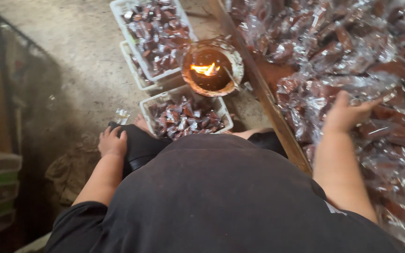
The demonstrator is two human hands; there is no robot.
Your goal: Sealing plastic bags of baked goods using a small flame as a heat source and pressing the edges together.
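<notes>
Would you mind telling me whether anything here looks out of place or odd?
One thing stands out: a lone clear wrapped packet lies on the bare floor, apart from the white baskets. The open flame in the clay pot also burns right beside the plastic-wrapped pieces.

The heap of clear-wrapped brown sweets (pixel 352 79) lies loose and crinkled just right of the wooden edge board (pixel 268 100). The right hand (pixel 345 112) rests open upon it; the left hand (pixel 112 143), left of that board, lies on a dark-clothed knee (pixel 141 145).
</notes>
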